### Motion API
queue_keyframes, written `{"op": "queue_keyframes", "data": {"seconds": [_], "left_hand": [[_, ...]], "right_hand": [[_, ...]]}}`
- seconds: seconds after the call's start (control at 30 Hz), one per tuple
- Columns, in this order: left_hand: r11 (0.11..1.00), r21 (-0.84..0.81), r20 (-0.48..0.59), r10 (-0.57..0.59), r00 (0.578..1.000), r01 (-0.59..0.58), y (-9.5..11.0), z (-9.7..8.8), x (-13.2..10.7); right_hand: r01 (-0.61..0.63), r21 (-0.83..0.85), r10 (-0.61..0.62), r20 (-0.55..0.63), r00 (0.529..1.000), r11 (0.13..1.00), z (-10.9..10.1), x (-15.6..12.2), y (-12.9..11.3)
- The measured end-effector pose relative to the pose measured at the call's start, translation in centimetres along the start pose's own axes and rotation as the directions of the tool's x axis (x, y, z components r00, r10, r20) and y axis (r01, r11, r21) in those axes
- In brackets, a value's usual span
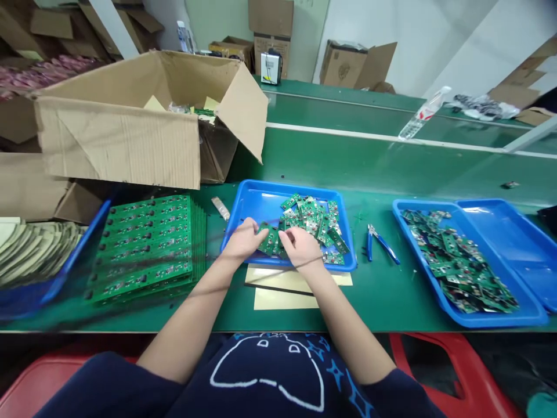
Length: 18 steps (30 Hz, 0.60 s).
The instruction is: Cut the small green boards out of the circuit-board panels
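A small green circuit board [270, 241] is held between my two hands over the blue tray [249, 200]. My left hand [244, 239] pinches its left side with thumb and fingers. On its right side, the curled fingers of my right hand [301, 248] grip it. Loose small circuit boards [315, 216] lie heaped in the tray, just beyond and to the right of my right hand. Pale yellow sheets [285, 299] stick out from under the tray's near edge.
To the left stands a stack of large board panels [148, 244], with a big open carton [122, 142] behind it. Blue-handled cutters [379, 244] lie right of the tray. Farther right, another blue tray [452, 316] holds many small boards. A plastic bottle [424, 113] stands on the ledge.
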<state>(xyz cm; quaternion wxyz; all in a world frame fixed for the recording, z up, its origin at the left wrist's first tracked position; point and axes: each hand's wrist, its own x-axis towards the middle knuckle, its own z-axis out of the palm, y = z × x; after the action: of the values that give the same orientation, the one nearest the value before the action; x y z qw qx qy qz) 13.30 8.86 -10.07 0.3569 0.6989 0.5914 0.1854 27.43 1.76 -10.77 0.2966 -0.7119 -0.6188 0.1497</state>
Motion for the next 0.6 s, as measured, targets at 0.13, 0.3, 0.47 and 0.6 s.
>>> {"op": "queue_keyframes", "data": {"seconds": [0.13, 0.3, 0.47, 0.6], "left_hand": [[0.975, -0.223, 0.050, 0.037, 0.998, -0.025, 0.3, 0.2, -0.4], [0.920, -0.388, 0.090, 0.096, 0.991, -0.054, 0.8, 0.3, -1.5], [0.951, -0.278, -0.027, 0.132, 0.991, -0.134, 0.9, 0.2, -1.6], [0.980, -0.117, -0.004, 0.164, 0.987, -0.163, 1.3, 1.0, -1.2]], "right_hand": [[-0.124, 0.155, 0.117, 0.049, 0.992, 0.980, 0.7, 0.6, -0.6], [-0.176, 0.275, 0.157, 0.091, 0.983, 0.945, 0.5, 1.6, -0.6], [-0.142, 0.608, 0.079, 0.130, 0.988, 0.781, 0.8, 1.7, 0.0], [-0.147, 0.650, 0.086, 0.124, 0.988, 0.745, 1.0, 1.5, -0.2]]}}
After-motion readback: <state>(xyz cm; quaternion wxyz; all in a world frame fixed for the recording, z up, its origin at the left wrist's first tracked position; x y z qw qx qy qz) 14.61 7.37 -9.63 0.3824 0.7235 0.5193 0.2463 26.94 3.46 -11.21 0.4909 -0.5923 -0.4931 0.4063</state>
